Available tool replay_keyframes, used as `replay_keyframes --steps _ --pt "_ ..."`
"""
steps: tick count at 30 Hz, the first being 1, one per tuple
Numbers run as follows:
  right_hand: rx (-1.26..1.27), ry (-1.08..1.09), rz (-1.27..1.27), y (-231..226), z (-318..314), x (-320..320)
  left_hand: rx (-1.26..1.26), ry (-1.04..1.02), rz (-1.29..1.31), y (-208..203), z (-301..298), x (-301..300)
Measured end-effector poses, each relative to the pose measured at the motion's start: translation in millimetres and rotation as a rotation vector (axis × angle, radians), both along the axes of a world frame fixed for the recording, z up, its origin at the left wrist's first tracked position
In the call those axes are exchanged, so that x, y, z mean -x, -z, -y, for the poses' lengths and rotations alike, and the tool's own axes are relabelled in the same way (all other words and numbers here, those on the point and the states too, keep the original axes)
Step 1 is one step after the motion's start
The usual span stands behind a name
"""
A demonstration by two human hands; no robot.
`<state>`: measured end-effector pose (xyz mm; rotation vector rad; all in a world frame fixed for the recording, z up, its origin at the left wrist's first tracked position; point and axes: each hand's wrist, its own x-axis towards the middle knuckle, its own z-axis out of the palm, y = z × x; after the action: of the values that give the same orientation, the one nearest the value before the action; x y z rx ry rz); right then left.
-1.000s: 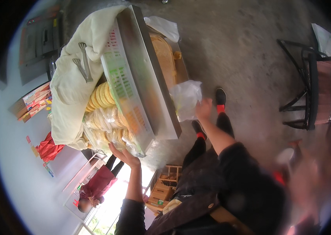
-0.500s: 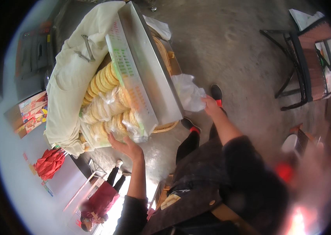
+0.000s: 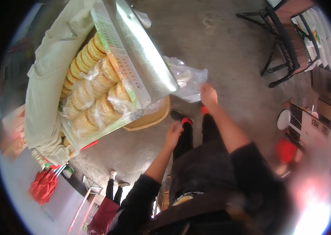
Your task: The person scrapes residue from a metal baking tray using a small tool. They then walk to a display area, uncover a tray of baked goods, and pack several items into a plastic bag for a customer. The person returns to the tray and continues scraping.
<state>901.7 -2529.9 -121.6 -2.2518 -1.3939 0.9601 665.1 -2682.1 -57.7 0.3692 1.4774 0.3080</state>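
At the right edge of a thin white plastic bag (image 3: 191, 80), beside the metal tray, my right hand (image 3: 209, 94) is closed and grips the bag's edge. My left hand (image 3: 174, 133) hangs in front of my legs, below the wicker basket, with its fingers curled together; whether anything is inside them is hidden. Rows of round golden flatbreads (image 3: 89, 55) stand on edge in a box at the left. Several of them are in clear plastic bags (image 3: 82, 94). A long metal tray (image 3: 144, 41) runs along the box's right side.
A cream cloth (image 3: 46, 90) drapes the box's left side, with metal tongs (image 3: 71, 32) on it. A wicker basket (image 3: 149, 120) is under the tray. A folding chair (image 3: 286, 39) stands at upper right. A person in dark red (image 3: 104, 215) is at lower left.
My left hand has left the bagged flatbreads and moved right, its fingers now curled. The right hand stays at the bag, which hangs more spread out. The view has shifted.
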Motion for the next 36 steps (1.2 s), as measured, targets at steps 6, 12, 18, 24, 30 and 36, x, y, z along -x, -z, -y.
replay_keyframes --steps 6,12,18,24,30,36 --pt "-0.23 -0.225 -0.003 -62.0 -5.3 -13.4 0.039 -0.657 0.709 76.6 -126.8 -82.1" --pt "0.679 -0.444 0.482 60.6 44.9 -163.5 -0.37 -0.866 0.394 102.9 -203.3 -77.2" --pt "0.585 0.219 0.701 28.7 182.0 -367.1 -0.197 -0.838 0.315 149.2 -179.3 -64.2" --pt "0.247 0.083 0.172 -13.5 158.1 -320.1 0.239 -0.546 0.12 74.2 -68.9 -99.0" --pt "-0.511 -0.474 -0.247 -205.5 54.5 -46.9 0.281 -0.512 0.719 -123.2 -42.8 -79.4" --pt "-1.028 -0.972 -0.482 -409.1 38.1 79.3 -0.663 -0.617 0.823 -304.8 -55.0 35.0"
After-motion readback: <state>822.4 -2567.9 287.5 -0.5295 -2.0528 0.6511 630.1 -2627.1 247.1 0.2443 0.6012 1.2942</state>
